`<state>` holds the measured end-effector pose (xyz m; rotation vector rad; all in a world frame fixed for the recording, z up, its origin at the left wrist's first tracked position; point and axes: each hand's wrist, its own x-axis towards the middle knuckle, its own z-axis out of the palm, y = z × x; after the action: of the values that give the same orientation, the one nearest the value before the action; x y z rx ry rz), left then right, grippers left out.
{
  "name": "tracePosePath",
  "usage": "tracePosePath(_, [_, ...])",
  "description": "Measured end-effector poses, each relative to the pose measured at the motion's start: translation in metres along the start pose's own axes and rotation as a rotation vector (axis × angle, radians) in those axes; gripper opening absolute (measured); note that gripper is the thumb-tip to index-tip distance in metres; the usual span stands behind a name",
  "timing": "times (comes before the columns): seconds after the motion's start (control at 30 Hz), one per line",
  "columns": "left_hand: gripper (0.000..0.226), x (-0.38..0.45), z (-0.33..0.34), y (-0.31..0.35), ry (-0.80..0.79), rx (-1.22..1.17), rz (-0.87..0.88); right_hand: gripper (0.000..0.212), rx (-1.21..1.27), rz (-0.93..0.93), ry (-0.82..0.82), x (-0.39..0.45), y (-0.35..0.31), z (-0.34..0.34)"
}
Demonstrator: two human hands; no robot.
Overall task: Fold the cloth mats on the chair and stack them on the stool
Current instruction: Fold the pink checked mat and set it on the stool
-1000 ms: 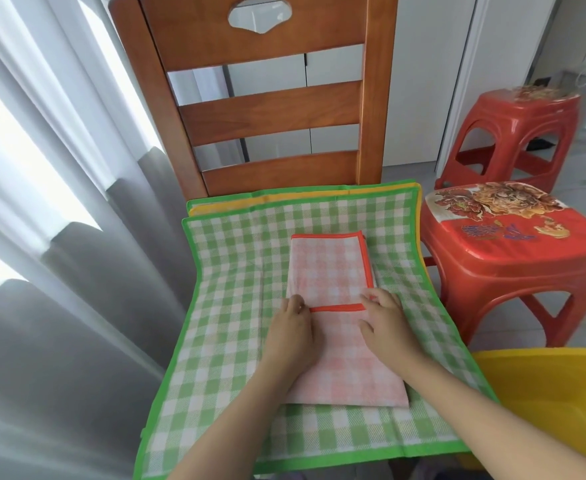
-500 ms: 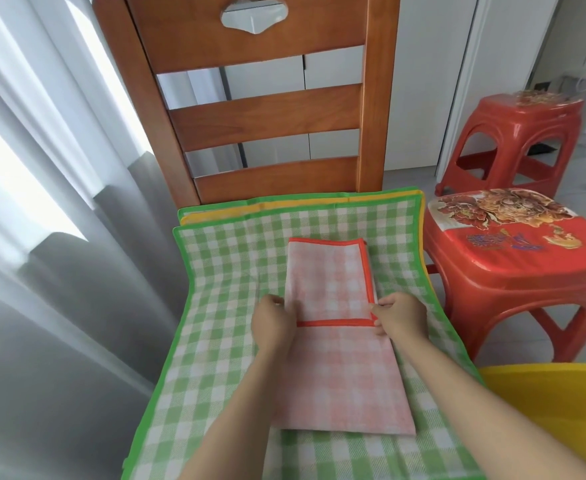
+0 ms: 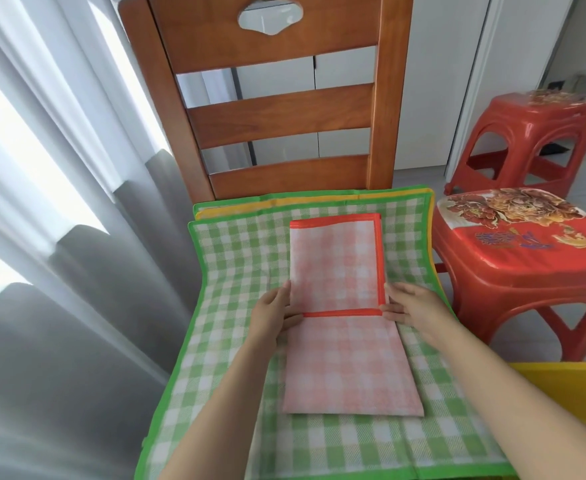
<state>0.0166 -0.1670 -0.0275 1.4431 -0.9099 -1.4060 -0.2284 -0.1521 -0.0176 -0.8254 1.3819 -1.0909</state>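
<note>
Two hands: both mine, one at each end of the orange hem on the pink checked mat (image 3: 336,306).
Left hand (image 3: 272,317): fingers straight, thumb lying on the mat's left edge, pressing it flat; nothing gripped.
Right hand (image 3: 409,306): fingers extended, tips touching the hem's right corner.
Pink mat: partly folded, between my hands, lying on the green checked mat (image 3: 232,289).
Green mat: spread under both hands over the wooden chair (image 3: 277,119).
Red stool (image 3: 527,258): just right of my right hand.
</note>
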Motion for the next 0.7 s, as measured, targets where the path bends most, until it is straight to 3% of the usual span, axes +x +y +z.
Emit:
tracePosePath(0.1, [0.046, -0.002, -0.005, 0.002, -0.039, -0.055, -0.002, 0.028, 0.072, 0.024, -0.064, 0.000, -0.002, -0.003])
tracePosePath(0.27, [0.035, -0.007, -0.012, 0.006, -0.139, -0.024, -0.012, 0.026, 0.093, 0.028, -0.056, 0.001, -0.002, -0.004])
tracePosePath(0.4, [0.047, -0.008, -0.021, 0.001, -0.253, 0.108, 0.020, 0.020, -0.009, -0.016, -0.093, -0.003, 0.000, -0.004])
tracePosePath(0.57, [0.059, -0.007, -0.026, -0.003, -0.268, 0.169, 0.023, 0.021, -0.162, -0.061, -0.095, -0.006, 0.003, -0.005])
tracePosePath(0.7, [0.041, -0.013, -0.024, 0.001, -0.271, 0.250, 0.054, 0.020, -0.273, -0.110, -0.140, -0.006, 0.005, -0.008])
